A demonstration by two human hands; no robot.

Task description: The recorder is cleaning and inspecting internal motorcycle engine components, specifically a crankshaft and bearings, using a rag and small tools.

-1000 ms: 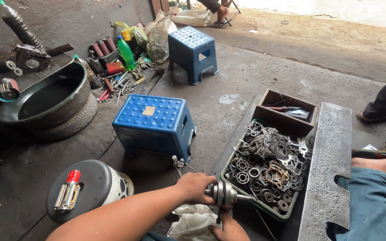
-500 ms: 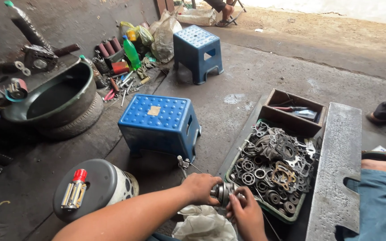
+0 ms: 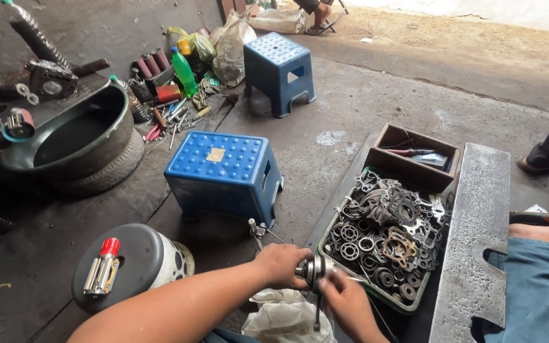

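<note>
My left hand (image 3: 282, 265) grips a small round metal part (image 3: 318, 268) low in the view, just left of a green tray. My right hand (image 3: 345, 302) closes on the same part from below and the right, with a thin dark rod (image 3: 317, 314) hanging down beside it. A white rag (image 3: 283, 316) lies under both hands. The green tray (image 3: 349, 283) holds several metal rings, bearings and gaskets.
A blue plastic stool (image 3: 223, 174) stands just ahead, another blue stool (image 3: 279, 71) farther back. A lidded bucket (image 3: 131, 263) with a red-capped tube sits at left. A brown box (image 3: 417, 159), a steel beam (image 3: 478, 235), a basin on a tyre (image 3: 81, 143), scattered tools and another person's feet surround me.
My right hand has come up from below and closed on the metal part that my left hand holds. The view has shifted slightly.
</note>
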